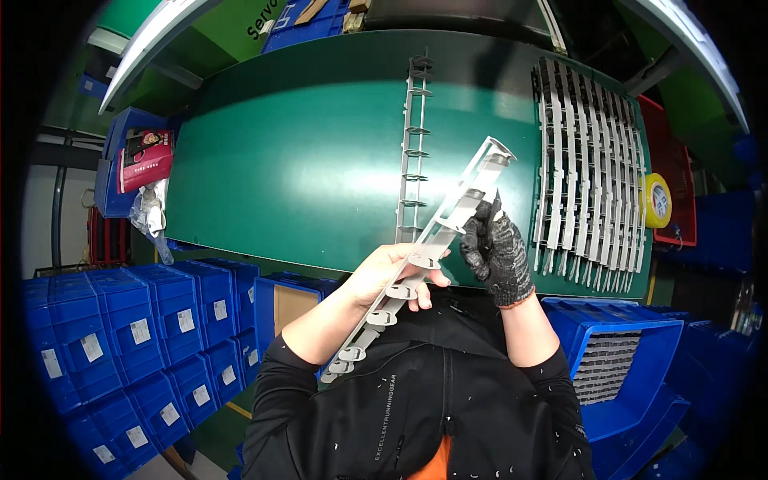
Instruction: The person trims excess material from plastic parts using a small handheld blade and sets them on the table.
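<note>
Closest to the camera there's a black jacket (344,424) with little white flecks on it, both forearms reaching out in front. Bare left hand (386,276) is closed partway around a long pale slotted strip (462,214), thumb and fingers pinching it near the middle. The strip slants from the left forearm up to the right, held over the near edge of the bench. Right hand (498,254) has a dark knit glove on, fingers curled around a dark slim thing (497,198) with its point up, right beside the strip. Too small to tell what it is, or whether it's touching.

Stacked blue crates (164,312) sit low on the left, and an open blue crate (592,326) with strips inside is low on the right. The bench (272,176) is green, with another strip (406,128) lying across its middle and a row of strips (570,160) on the right. Past that: yellow tape roll (658,200), red bin (680,152). Red packet (146,160) over at the left end.
</note>
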`<control>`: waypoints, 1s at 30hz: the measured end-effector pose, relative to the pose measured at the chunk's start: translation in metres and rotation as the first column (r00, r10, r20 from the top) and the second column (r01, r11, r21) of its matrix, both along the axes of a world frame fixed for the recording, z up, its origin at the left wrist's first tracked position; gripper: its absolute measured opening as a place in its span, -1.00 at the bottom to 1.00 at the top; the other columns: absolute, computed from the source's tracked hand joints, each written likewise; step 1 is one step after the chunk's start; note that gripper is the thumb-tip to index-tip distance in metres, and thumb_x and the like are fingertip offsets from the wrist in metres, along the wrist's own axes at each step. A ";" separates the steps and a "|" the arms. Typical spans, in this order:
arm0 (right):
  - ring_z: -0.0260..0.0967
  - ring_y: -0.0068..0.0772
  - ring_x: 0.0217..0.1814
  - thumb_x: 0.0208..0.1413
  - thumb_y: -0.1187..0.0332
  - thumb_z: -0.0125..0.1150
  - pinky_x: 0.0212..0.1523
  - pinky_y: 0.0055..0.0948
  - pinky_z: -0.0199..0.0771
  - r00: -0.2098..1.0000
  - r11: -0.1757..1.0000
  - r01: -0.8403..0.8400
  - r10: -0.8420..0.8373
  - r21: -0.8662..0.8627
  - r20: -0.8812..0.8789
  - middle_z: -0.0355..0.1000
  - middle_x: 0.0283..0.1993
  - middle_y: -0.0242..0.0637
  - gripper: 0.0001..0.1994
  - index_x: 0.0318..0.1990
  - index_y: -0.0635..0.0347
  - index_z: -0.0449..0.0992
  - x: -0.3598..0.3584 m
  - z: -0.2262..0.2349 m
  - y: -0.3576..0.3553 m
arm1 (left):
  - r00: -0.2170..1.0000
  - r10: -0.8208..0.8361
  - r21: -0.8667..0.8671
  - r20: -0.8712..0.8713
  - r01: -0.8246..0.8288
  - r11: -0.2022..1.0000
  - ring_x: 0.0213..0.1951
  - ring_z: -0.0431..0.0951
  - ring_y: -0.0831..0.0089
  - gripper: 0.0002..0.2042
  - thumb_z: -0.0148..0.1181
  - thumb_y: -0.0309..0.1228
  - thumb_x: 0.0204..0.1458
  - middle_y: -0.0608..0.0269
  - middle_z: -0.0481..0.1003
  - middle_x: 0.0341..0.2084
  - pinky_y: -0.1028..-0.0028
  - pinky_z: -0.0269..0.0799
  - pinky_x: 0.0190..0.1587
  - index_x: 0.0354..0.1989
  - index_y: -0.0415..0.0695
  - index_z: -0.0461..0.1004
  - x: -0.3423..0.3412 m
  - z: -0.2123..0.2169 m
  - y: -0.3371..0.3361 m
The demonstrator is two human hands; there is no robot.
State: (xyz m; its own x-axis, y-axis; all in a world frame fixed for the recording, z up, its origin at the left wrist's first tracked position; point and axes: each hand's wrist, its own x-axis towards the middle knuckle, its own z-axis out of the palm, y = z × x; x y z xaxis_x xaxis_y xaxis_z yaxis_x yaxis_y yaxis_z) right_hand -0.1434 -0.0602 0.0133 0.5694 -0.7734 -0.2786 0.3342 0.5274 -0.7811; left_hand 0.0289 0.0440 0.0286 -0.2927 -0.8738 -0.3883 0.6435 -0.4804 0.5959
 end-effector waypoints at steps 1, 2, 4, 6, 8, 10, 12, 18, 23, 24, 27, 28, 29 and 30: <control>0.09 -0.69 -0.76 0.11 0.09 -0.01 -0.78 -0.73 -0.01 0.996 0.995 0.015 -0.023 0.096 0.083 0.31 -0.62 -0.40 -0.61 -0.10 0.26 0.36 0.005 -0.001 0.001 | 1.000 -0.020 0.021 0.011 0.019 1.000 -0.54 0.54 0.23 -0.33 0.17 -0.05 -0.09 -0.12 0.46 -0.33 0.47 0.49 -0.55 0.05 -0.36 0.19 0.000 0.000 -0.001; 0.10 -0.69 -0.76 0.12 0.09 -0.02 -0.78 -0.74 -0.01 0.985 0.982 0.022 -0.053 0.188 0.162 0.32 -0.60 -0.38 -0.60 -0.08 0.26 0.34 0.008 -0.001 0.001 | 1.000 -0.019 0.016 0.009 0.019 1.000 -0.54 0.54 0.23 -0.33 0.17 -0.05 -0.09 -0.12 0.46 -0.33 0.47 0.49 -0.55 0.05 -0.36 0.19 -0.001 0.000 -0.002; 0.10 -0.69 -0.76 0.10 0.11 0.01 -0.78 -0.74 0.00 0.967 0.985 -0.053 0.009 0.167 0.255 0.33 -0.59 -0.37 -0.61 -0.10 0.27 0.35 0.008 0.007 0.000 | 0.999 -0.022 -0.062 -0.042 0.019 0.998 -0.53 0.54 0.22 -0.37 0.13 -0.08 -0.05 -0.13 0.46 -0.33 0.44 0.51 -0.53 0.05 -0.34 0.20 -0.001 0.000 -0.002; 0.09 -0.69 -0.76 0.02 0.16 0.11 -0.79 -0.73 -0.02 0.947 0.981 -0.118 0.065 0.151 0.316 0.34 -0.58 -0.36 -0.64 -0.16 0.28 0.36 0.010 0.013 -0.001 | 0.992 -0.078 -0.086 -0.097 0.070 0.994 -0.52 0.54 0.26 -0.43 0.04 -0.09 0.02 -0.10 0.46 -0.32 0.48 0.50 -0.53 0.07 -0.31 0.20 -0.003 0.000 -0.005; 0.06 -0.66 -0.79 0.01 0.14 0.12 -0.82 -0.68 -0.01 0.928 0.980 -0.179 0.140 0.086 0.345 0.35 -0.54 -0.34 -0.64 -0.20 0.26 0.35 0.008 0.010 -0.008 | 0.979 -0.136 -0.116 -0.151 0.119 0.986 -0.50 0.54 0.30 -0.48 -0.06 -0.11 0.09 -0.07 0.46 -0.31 0.51 0.50 -0.53 0.08 -0.27 0.19 -0.004 0.001 -0.006; 0.00 -0.67 -0.82 0.07 0.10 0.04 -0.85 -0.64 -0.02 0.926 0.985 -0.144 0.103 0.089 0.363 0.33 -0.53 -0.35 -0.66 -0.22 0.22 0.33 0.000 0.007 -0.012 | 0.990 -0.127 -0.049 -0.058 0.124 0.991 -0.38 0.54 0.30 -0.47 -0.08 -0.09 0.09 -0.08 0.44 -0.23 0.48 0.50 -0.40 0.09 -0.27 0.19 -0.001 0.004 -0.006; -0.06 -0.68 -0.86 0.06 0.09 0.05 -0.85 -0.64 -0.08 0.926 0.986 -0.031 -0.034 0.165 0.377 0.25 -0.65 -0.43 -0.65 -0.21 0.21 0.35 -0.005 0.007 -0.020 | 0.990 -0.130 -0.114 0.052 0.135 0.984 -0.16 0.47 0.35 -0.46 -0.10 -0.08 0.10 -0.02 0.41 -0.13 0.46 0.43 -0.18 0.11 -0.27 0.18 0.013 -0.006 -0.001; -0.08 -0.67 -0.85 0.10 0.08 -0.03 -0.90 -0.67 -0.07 0.897 0.979 0.075 -0.149 0.188 0.416 0.15 -0.68 -0.49 -0.64 -0.29 0.27 0.38 -0.013 0.011 -0.031 | 0.877 -0.185 -0.121 0.444 0.264 0.957 -0.16 0.43 0.53 -0.61 -0.01 -0.43 0.06 0.20 0.43 -0.15 0.53 0.36 -0.13 0.09 -0.22 0.24 0.039 0.005 0.024; -0.02 -0.66 -0.84 0.10 0.07 -0.02 -0.90 -0.68 -0.04 0.894 0.976 0.071 -0.153 0.204 0.422 0.18 -0.67 -0.47 -0.65 -0.27 0.23 0.38 -0.008 0.015 -0.033 | 0.874 -0.171 -0.125 0.456 0.254 0.959 -0.25 0.43 0.61 -0.65 0.02 -0.45 0.05 0.25 0.45 -0.22 0.58 0.38 -0.21 0.04 -0.22 0.29 0.033 0.008 0.028; 0.02 -0.60 -0.82 0.10 0.01 -0.06 -0.88 -0.65 0.01 0.876 0.978 0.045 -0.137 0.203 0.462 0.21 -0.65 -0.43 -0.60 -0.21 0.22 0.37 -0.010 0.012 -0.035 | 0.831 -0.174 -0.147 0.528 0.291 0.945 -0.31 0.44 0.63 -0.68 -0.01 -0.45 0.07 0.26 0.46 -0.26 0.60 0.38 -0.28 0.02 -0.22 0.30 0.033 0.004 0.028; 0.05 -0.53 -0.79 0.10 -0.07 -0.12 -0.85 -0.60 0.07 0.853 0.973 0.085 -0.181 0.213 0.489 0.21 -0.65 -0.42 -0.52 -0.15 0.21 0.36 -0.006 0.025 -0.036 | 0.827 -0.133 -0.004 0.547 0.161 0.987 -0.36 0.49 0.57 -0.76 -0.07 -0.45 0.08 0.21 0.48 -0.34 0.60 0.41 -0.30 -0.11 -0.29 0.35 0.029 0.009 0.023; 0.11 -0.47 -0.75 0.08 -0.15 -0.19 -0.82 -0.57 0.12 0.876 0.965 0.132 -0.220 0.225 0.429 0.24 -0.64 -0.40 -0.45 -0.11 0.19 0.35 -0.007 0.034 -0.035 | 0.825 -0.112 0.022 0.553 0.120 0.993 -0.44 0.51 0.56 -0.77 -0.15 -0.45 0.11 0.19 0.49 -0.36 0.64 0.40 -0.37 -0.13 -0.29 0.35 0.029 0.008 0.022; 0.09 -0.51 -0.77 0.08 -0.13 -0.14 -0.82 -0.62 0.08 0.874 0.952 0.233 -0.296 0.200 0.387 0.25 -0.64 -0.38 -0.47 -0.15 0.21 0.36 -0.008 0.028 -0.039 | 0.825 -0.070 -0.034 0.562 0.107 0.994 -0.47 0.53 0.53 -0.75 -0.18 -0.46 0.12 0.16 0.49 -0.37 0.65 0.40 -0.43 -0.08 -0.28 0.32 0.032 0.004 0.022; 0.11 -0.53 -0.77 0.09 -0.08 -0.11 -0.80 -0.63 0.10 0.921 0.960 0.266 -0.280 0.087 0.271 0.26 -0.65 -0.38 -0.51 -0.18 0.22 0.37 -0.013 0.019 -0.042 | 0.824 -0.081 -0.023 0.560 0.113 0.993 -0.49 0.53 0.53 -0.73 -0.18 -0.46 0.12 0.15 0.50 -0.37 0.66 0.40 -0.45 -0.05 -0.28 0.30 0.032 0.010 0.019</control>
State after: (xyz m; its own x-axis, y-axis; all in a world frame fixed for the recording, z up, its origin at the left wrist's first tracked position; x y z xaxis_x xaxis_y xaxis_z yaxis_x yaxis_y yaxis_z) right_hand -0.1565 -0.1022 0.0323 0.3982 -0.8994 -0.1805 0.6701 0.4196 -0.6123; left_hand 0.0614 0.0633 0.0382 -0.1251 -0.8760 -0.4658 0.1455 -0.4806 0.8648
